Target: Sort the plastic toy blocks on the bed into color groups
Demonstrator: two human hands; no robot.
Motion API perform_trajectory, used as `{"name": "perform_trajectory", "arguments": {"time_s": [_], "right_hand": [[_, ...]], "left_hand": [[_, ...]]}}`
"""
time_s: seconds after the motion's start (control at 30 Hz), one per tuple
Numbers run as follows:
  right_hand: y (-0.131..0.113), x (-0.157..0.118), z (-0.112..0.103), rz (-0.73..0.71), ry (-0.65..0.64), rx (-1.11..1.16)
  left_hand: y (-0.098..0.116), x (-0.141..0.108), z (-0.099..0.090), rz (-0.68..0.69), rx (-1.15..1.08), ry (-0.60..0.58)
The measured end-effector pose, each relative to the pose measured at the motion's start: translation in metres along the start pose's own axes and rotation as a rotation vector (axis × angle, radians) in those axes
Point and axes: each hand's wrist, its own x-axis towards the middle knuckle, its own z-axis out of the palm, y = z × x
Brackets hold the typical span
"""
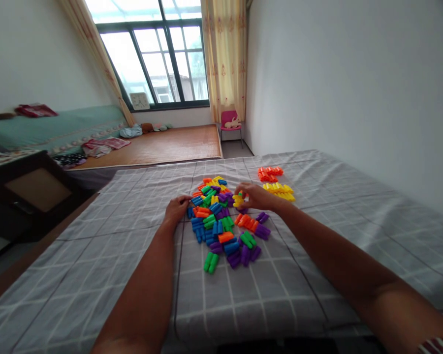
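I count one left hand (177, 210) and one right hand (256, 197), one multicoloured heap of small tubular plastic pieces (209, 221), too overlapped to number, one bright orange plastic cluster (270, 174) and one bright yellow plastic cluster (279, 191). Beyond are two pale yellow patterned fabric curtains (225, 54), one squarish white clock (139, 101) and one pink chair with a metal frame (227, 116).

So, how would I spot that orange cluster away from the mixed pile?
On the grey checked cloth, look past the right hand, toward the white wall. Two single-colour clusters lie there: the orange cluster is the farther, beyond the yellow cluster.
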Motion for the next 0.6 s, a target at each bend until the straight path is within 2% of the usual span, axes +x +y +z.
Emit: {"name": "perform_trajectory", "arguments": {"time_s": [0.13,0.2,0.27,0.37,0.47,0.6], "right_hand": [[0.057,-0.031,-0.037,0.323,0.258,0.094],[0.089,-0.053,-0.056,0.525,0.361,0.002],[0.117,-0.073,-0.07,0.723,0.402,-0.15],[0.141,-0.094,-0.078,0.89,0.35,-0.284],[0.147,-0.098,-0.073,0.905,0.254,-0.314],[0.142,-0.093,-0.064,0.923,0.2,-0.346]], "left_hand": [[-0.002,0.0,0.001,0.001,-0.009,0.003],[-0.002,0.0,0.001,-0.003,-0.009,0.006],[-0.001,0.0,0.0,-0.005,-0.009,0.0],[0.0,0.0,-0.001,-0.006,-0.002,-0.01],[0.002,-0.001,-0.002,-0.024,0.006,-0.012],[0.003,-0.001,-0.003,-0.024,0.005,-0.011]]}}
